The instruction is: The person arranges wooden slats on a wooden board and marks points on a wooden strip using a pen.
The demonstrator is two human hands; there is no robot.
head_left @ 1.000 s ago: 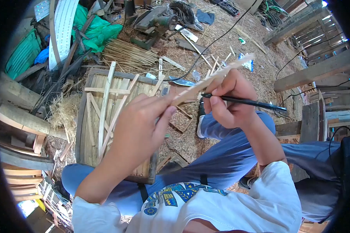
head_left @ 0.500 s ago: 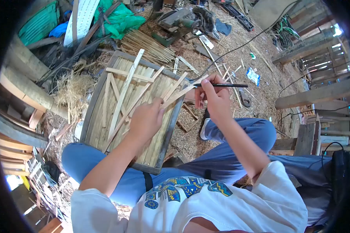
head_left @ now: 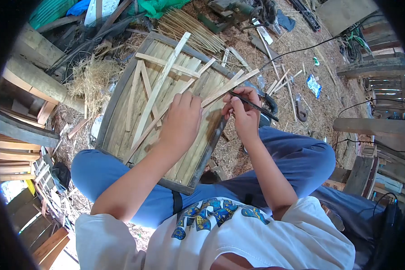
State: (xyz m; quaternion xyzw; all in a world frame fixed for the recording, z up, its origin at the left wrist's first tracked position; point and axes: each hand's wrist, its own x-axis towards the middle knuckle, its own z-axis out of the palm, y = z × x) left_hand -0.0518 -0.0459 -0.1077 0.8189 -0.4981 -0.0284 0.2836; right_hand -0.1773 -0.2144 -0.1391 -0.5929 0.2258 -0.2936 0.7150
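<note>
My left hand (head_left: 182, 119) is closed over thin wooden strips above a framed wooden panel (head_left: 108, 130) that rests by my legs. One pale strip (head_left: 231, 88) slants up and right from beside that hand. My right hand (head_left: 246, 114) is closed on a dark pen (head_left: 255, 105), which points down to the right. Several loose strips lie across the panel, among them a long pale strip (head_left: 163, 77) and a short crosspiece (head_left: 166, 64).
A bundle of thin sticks (head_left: 189, 31) lies beyond the panel, near a green machine (head_left: 211, 22). Straw (head_left: 92, 78) is heaped at the left. A black cable (head_left: 303, 47) crosses the littered ground, and wooden beams (head_left: 371, 126) stand at the right.
The view has shifted, so the panel appears larger and higher. My left hand is now flatter over the strips. The pen has tilted from nearly level to sloping down rightward.
</note>
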